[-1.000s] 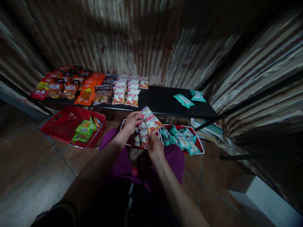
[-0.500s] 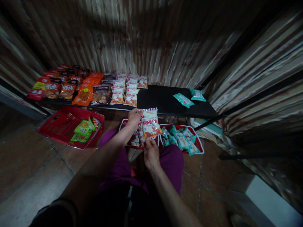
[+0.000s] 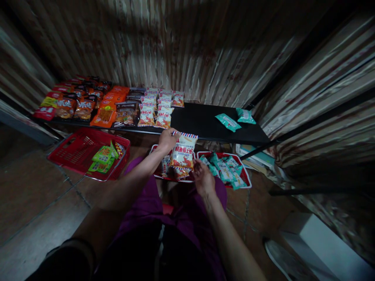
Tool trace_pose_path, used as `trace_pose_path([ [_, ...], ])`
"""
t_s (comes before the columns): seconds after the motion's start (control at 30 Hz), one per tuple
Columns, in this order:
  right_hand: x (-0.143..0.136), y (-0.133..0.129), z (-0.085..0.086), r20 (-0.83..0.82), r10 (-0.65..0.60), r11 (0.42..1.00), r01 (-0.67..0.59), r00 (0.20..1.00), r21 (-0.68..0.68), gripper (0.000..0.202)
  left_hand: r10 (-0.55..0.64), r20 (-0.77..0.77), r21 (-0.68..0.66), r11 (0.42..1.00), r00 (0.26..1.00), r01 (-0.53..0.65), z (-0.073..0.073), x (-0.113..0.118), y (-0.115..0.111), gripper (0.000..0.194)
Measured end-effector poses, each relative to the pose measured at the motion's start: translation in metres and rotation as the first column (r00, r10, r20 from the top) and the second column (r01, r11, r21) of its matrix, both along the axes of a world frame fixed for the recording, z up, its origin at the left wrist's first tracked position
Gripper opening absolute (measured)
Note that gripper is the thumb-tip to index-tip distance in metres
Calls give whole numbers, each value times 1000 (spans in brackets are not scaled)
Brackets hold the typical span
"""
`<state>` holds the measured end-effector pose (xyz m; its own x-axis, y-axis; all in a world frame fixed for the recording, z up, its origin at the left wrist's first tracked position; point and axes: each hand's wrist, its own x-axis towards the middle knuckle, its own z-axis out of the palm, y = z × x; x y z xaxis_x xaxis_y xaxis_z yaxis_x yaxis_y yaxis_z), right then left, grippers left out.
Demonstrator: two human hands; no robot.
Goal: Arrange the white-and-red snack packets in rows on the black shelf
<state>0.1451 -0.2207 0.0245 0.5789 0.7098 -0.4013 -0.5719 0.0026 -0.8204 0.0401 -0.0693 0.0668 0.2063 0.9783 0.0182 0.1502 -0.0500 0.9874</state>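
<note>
Pinching the bag (image 3: 184,152) at its top left corner between closed left fingers (image 3: 173,134), with right fingers (image 3: 198,166) loosely parted beside its lower right side, contact there impossible to tell. Apparently borne from the left alone, so probably freer to swing. Held above the middle basket (image 3: 155,148), in front of the shelf (image 3: 202,119) and near matching bags (image 3: 164,117). Facing the head view, print upright, top toward the shelf, long axis running down toward the lap (image 3: 143,207), slightly tilted

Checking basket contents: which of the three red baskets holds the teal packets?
The rightmost basket, partly behind the right hand. Teal packets fill it; the middle basket holds white-and-orange packets, the leftmost basket bright green ones.
</note>
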Motion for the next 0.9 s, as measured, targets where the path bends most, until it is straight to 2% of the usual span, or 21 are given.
trace_pose_path([
  [0.13,13,26,28,55,88,991,-93,995,94,27,-62,39,-24,998,997,63,-6,2,-10,8],
  [0.23,13,41,36,49,156,984,-159,987,76,24,-73,98,-76,994,993,80,-6,4,-16,5],
  [0.33,14,52,29,2,125,990,-125,992,65,21,-63,191,-122,989,980,87,-1,3,-22,8],
  [0.47,20,61,15,-63,40,997,-36,997,67,15,-83,379,-198,966,922,168,3,-5,-33,17],
  [0.6,24,66,10,-97,2,998,4,995,55,11,-103,442,-285,926,891,249,-7,-15,-47,33],
  [0.7,21,68,10,-73,-20,998,25,997,57,11,-161,470,-292,899,868,326,-20,-16,-56,46],
  [0.77,19,69,9,-54,-43,997,46,998,62,12,-143,479,-282,909,866,306,-27,-12,-61,48],
  [0.9,18,71,3,-68,-54,995,59,996,76,15,-24,480,-253,953,877,165,-38,-3,-69,42],
])
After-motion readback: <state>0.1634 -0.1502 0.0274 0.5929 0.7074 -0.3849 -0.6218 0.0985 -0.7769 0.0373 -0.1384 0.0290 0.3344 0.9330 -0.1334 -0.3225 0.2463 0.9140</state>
